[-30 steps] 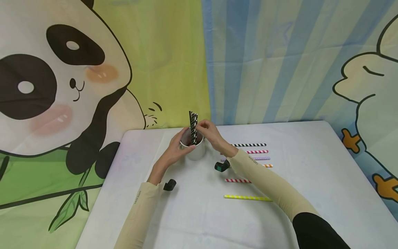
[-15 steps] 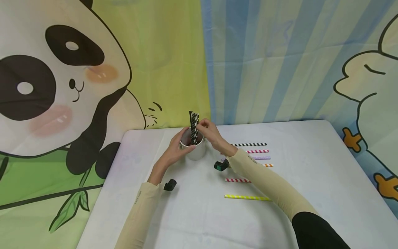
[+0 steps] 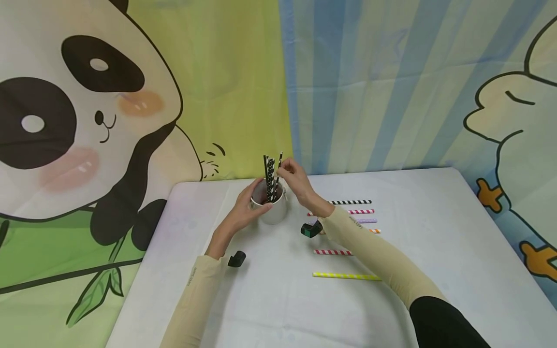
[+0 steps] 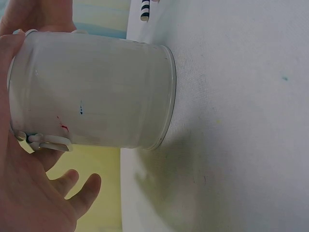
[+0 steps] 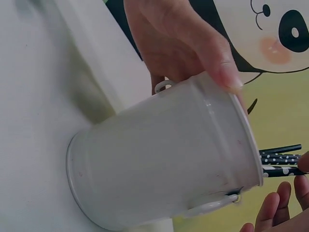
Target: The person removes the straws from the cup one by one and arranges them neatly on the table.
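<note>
A small white metal bucket (image 3: 275, 213) with side handles stands upright near the table's back edge. My left hand (image 3: 243, 209) grips its rim from the left, thumb in front, as the left wrist view also shows. Several black-and-white paper straws (image 3: 270, 180) stick up out of the bucket; their lower ends are hidden inside. With thumb and fingertips my right hand (image 3: 299, 184) pinches one black-and-white straw (image 3: 280, 156) at the right side of the opening, apart from the bunch. In the right wrist view the fingertips (image 5: 303, 162) hold a white-spotted straw (image 5: 277, 171) just beyond the rim.
Right of the bucket, straws lie in rows: black-striped (image 3: 352, 202), pink-striped (image 3: 361, 211), purple (image 3: 369, 221), orange-striped (image 3: 375, 231), red-striped (image 3: 332, 252) and yellow (image 3: 346, 276). My right forearm covers parts of several. A printed cloth (image 3: 243, 87) hangs behind the white table (image 3: 261, 299).
The right hand has risen slightly, and its straw now stands higher and separated to the right from the bunch. My left hand stays on the bucket.
</note>
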